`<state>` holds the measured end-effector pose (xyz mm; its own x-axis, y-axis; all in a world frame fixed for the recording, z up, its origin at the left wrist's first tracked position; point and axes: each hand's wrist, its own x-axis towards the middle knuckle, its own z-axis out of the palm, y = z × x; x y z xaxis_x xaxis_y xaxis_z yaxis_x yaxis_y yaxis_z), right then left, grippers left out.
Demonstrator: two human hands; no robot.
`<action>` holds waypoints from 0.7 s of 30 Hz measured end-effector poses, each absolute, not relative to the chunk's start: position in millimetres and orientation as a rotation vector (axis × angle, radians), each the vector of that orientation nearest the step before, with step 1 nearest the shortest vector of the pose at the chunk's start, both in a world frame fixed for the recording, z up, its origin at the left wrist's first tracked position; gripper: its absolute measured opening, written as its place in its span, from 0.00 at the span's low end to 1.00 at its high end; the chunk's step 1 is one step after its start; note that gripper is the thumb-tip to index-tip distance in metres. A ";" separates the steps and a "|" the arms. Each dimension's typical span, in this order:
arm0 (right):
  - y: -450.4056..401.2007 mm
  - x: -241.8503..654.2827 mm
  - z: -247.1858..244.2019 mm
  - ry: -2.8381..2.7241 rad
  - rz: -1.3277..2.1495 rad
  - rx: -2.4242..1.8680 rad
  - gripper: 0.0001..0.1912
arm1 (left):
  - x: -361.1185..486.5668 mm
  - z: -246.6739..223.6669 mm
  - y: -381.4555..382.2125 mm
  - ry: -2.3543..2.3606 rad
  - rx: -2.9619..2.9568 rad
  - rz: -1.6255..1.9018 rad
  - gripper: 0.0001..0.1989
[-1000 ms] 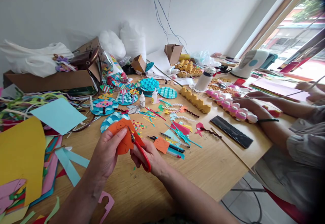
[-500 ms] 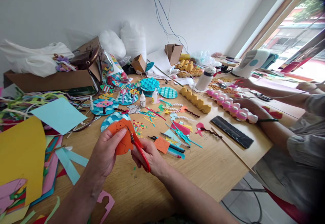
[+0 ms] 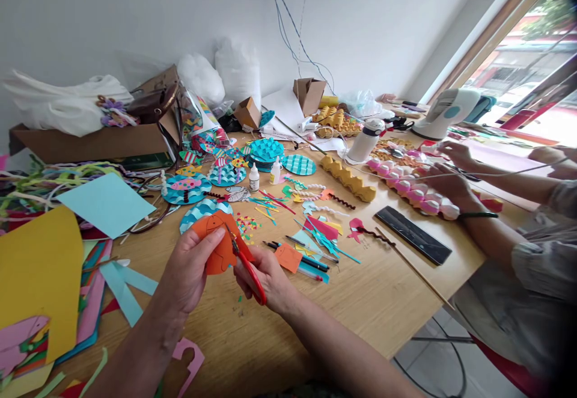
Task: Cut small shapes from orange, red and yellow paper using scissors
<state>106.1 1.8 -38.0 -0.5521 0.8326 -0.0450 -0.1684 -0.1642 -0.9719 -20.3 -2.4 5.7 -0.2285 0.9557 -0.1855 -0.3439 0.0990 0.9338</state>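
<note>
My left hand (image 3: pixel 192 266) pinches a piece of orange paper (image 3: pixel 219 254) between thumb and fingers, above the near part of the table. Dark drawn lines show a rounded outline on the paper. In my right hand (image 3: pixel 270 278) is a pair of red-handled scissors (image 3: pixel 252 275), its blades at the right part of the orange paper. Just beyond the paper lie tiny coloured scraps (image 3: pixel 247 223) and a blue wavy paper disc (image 3: pixel 202 211). To the right of the scissors, a small orange square (image 3: pixel 288 258) rests on several pens (image 3: pixel 315 263).
Glue bottles (image 3: pixel 253 177) stand mid-table behind blue fish-decorated discs (image 3: pixel 187 189). Coloured paper sheets (image 3: pixel 36 266) lie at left. A black phone-like slab (image 3: pixel 412 234) and a wooden stick (image 3: pixel 424 281) lie at right. Another person's hands (image 3: pixel 451 175) work near a pink egg-carton strip (image 3: pixel 410 189).
My hands, the orange paper and the scissors hold nearly the same position. At the right, the other person's hands have lifted and come closer together.
</note>
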 end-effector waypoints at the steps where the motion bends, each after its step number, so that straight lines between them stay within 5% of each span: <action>1: 1.8 106.0 -37.8 -1.385 1.803 -0.803 0.22 | -20.7 5.2 -2.3 1.199 0.721 1.419 0.12; 21: 2.9 108.2 -36.7 -1.453 1.791 -0.812 0.21 | -27.0 -7.8 -1.6 1.191 0.874 1.390 0.12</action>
